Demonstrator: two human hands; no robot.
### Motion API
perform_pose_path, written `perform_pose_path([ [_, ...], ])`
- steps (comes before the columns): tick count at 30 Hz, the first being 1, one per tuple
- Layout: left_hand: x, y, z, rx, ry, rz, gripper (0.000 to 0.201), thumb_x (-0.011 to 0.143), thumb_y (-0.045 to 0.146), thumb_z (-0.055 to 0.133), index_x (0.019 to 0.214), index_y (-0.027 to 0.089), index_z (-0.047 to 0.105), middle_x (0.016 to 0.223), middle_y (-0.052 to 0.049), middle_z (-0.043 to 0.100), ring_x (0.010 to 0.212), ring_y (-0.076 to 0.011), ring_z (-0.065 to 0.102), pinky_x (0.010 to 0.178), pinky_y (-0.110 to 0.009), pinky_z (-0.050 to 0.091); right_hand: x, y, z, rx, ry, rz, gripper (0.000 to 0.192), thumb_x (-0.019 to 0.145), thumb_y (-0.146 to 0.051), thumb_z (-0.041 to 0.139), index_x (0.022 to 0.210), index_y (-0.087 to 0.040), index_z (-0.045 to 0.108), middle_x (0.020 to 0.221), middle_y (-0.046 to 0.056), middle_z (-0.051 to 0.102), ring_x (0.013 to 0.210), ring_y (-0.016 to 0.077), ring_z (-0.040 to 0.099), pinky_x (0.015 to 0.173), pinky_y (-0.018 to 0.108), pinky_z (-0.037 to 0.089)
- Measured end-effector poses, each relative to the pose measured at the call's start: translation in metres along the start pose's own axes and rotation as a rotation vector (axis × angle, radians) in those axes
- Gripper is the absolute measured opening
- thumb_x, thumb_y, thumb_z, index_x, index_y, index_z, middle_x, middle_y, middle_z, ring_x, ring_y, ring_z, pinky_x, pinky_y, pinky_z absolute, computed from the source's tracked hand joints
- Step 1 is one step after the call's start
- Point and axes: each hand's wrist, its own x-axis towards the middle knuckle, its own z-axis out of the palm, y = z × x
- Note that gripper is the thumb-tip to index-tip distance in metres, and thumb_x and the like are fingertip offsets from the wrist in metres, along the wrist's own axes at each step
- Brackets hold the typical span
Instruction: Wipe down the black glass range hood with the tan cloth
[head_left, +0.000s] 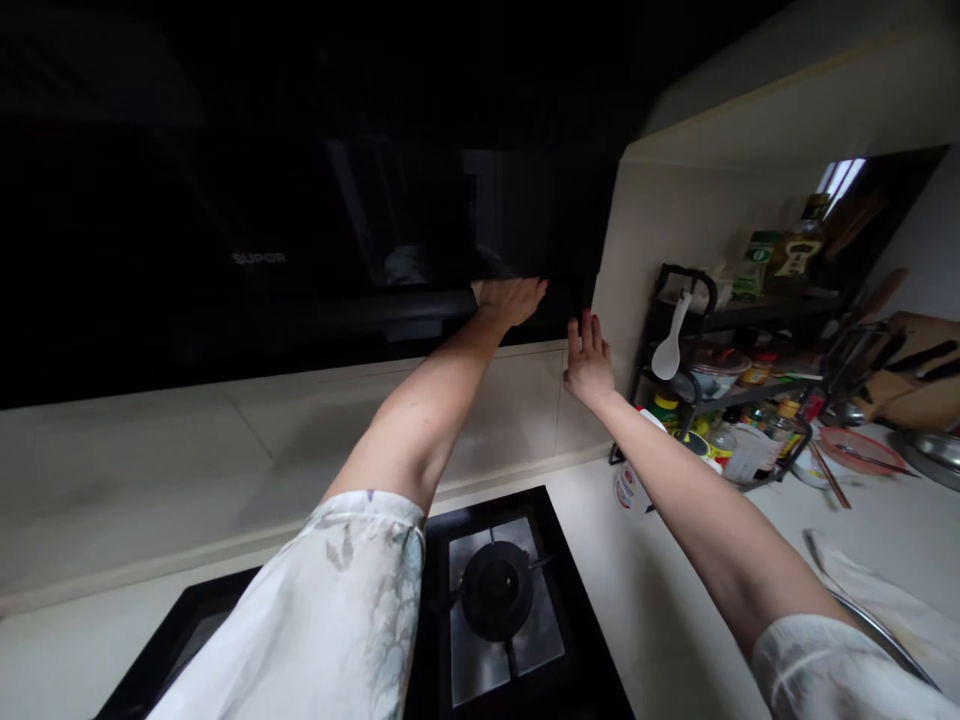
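Over the counter (619, 560), the hood (300, 200) runs sideways; left hand (514, 298) nearer, at its lower edge, grip undeterminable; right hand (589, 362) below, loosely spread.

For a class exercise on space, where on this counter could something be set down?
Right of the hob, the counter is bare, bordered by a white bottle and, overhead, the right forearm. Another patch lies left of the hob, by the wall. Crowded: the rack, around the pink dish, and at the hood, where the left hand and right hand are.
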Motion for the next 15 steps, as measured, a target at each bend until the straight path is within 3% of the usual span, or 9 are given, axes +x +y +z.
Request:
perform_pose_path([
  [4,-0.017,-0.032,-0.014,0.021,0.015,-0.194,0.069,0.11,0.068,0.04,0.168,0.032,0.054,0.164,-0.014,0.059,0.16,-0.0462,0.042,0.127,-0.07,0.041,0.001,0.001,0.0,-0.023,-0.007,0.005,0.099,0.092,-0.007,0.058,0.182,-0.007,0.016,0.183,0.021,-0.008,0.175,0.0364,0.005,0.137,0.054,0.032],
  [7,-0.033,-0.063,-0.03,0.01,0.019,-0.298,0.076,0.107,0.075,0.04,0.172,0.036,0.047,0.17,-0.012,0.052,0.164,-0.0461,0.035,0.128,-0.071,0.039,0.002,0.002,0.003,-0.032,-0.013,0.006,0.1,0.091,-0.008,0.057,0.182,-0.006,0.016,0.183,0.022,-0.007,0.175,0.0361,0.005,0.137,0.054,0.032],
  [12,-0.057,-0.138,-0.059,-0.071,-0.072,-0.613,0.091,0.102,0.084,0.038,0.177,0.032,0.038,0.176,-0.01,0.044,0.166,-0.044,0.031,0.136,-0.069,0.028,0.002,0.006,0.009,-0.059,0.021,0.013,0.101,0.089,-0.012,0.059,0.181,-0.004,0.017,0.183,0.023,-0.006,0.174,0.0371,0.005,0.135,0.053,0.034],
  [15,-0.077,-0.186,-0.077,-0.062,0.047,-0.699,0.099,0.1,0.091,0.03,0.174,0.026,0.04,0.173,-0.007,0.049,0.165,-0.0407,0.027,0.137,-0.068,0.026,0.002,0.009,0.012,-0.091,0.024,0.019,0.101,0.09,-0.014,0.059,0.181,-0.003,0.016,0.183,0.024,-0.007,0.174,0.0378,0.005,0.134,0.053,0.036],
])
